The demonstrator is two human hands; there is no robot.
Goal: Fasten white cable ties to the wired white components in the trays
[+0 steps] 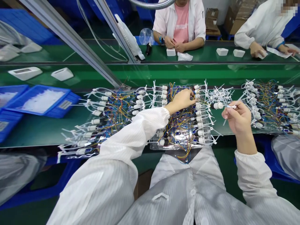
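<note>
My left hand [181,101] reaches over the middle batch of small motors [198,118] with white ends and coloured wires [180,120]. Its thumb and forefinger are apart beside the motors' right-hand row; the other fingertips are partly hidden. My right hand [239,118] is closed in a pinch on a thin white cable tie [231,107], held just above the bench. Left of that hand lies a single motor with a white end [218,105], near a pile of loose cable ties [219,93]. Looped cable ties stick out from the motors in the batch.
More wired motors lie in a left batch [117,106] and a right batch [269,103]. Blue bins [56,107] with white pieces stand at far left. A metal post [79,43] rises behind. Across the green conveyor [150,73], two people handle white housings [222,52].
</note>
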